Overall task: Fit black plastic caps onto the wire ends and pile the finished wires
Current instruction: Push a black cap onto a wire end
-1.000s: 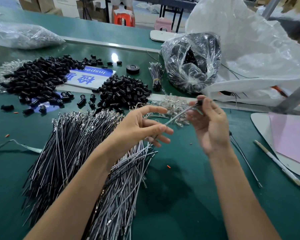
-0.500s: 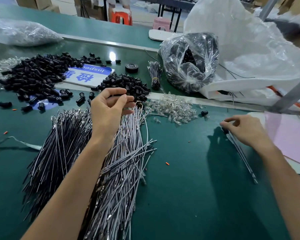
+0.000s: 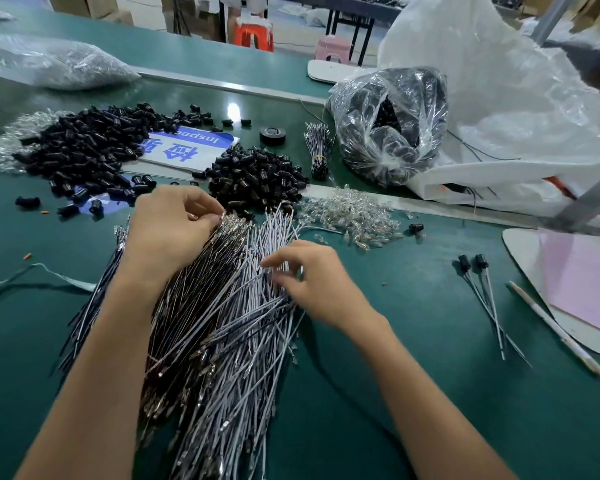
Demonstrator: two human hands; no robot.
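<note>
Green-matted bench (image 3: 413, 368), with stools and cartons on the workshop floor behind. All places are given from the wire heap.

1. Wire heap (image 3: 222, 358). Mid-bench, fanned toward the viewer. Dark wires (image 3: 187, 306) make up its left half, grey wires (image 3: 253, 341) its right. Metal terminals show at the ends. Judged light, thin, springy and prone to tangle, so a strand tugged mid-length would likely drag its neighbours. Best taken singly, just behind a far-end terminal, and drawn out lengthwise.

2. Left hand (image 3: 174, 230). On the heap's far-left end. Fingers curled, thumb and fingertips pinching the terminal ends of the dark wires. The number of strands cannot be told.

3. Right hand (image 3: 312, 282). At the heap's right edge. Thumb and forefinger are pinched on grey wires, and again the count is unclear.

4. Black caps (image 3: 257, 178). Loose pile just beyond the heap, with a larger pile (image 3: 80, 147) beyond and to the left. Judged small, rigid, light and apt to roll. Grip across the barrel, open mouth toward the terminal.

5. Finished wires (image 3: 489, 306). Well right of the heap, capped ends side by side on the mat. Few lie there, so the task looks early.

6. Sundries.
   - Clear parts (image 3: 354, 216), just beyond the heap's right corner.
   - Stray cap (image 3: 415, 227), right of those.
   - Tape roll (image 3: 272, 135) and tied bundle (image 3: 317, 150), farther beyond.
   - Clear bag (image 3: 388, 126) of black parts, beyond and right.
   - White pencil (image 3: 555, 330), far right.
</note>
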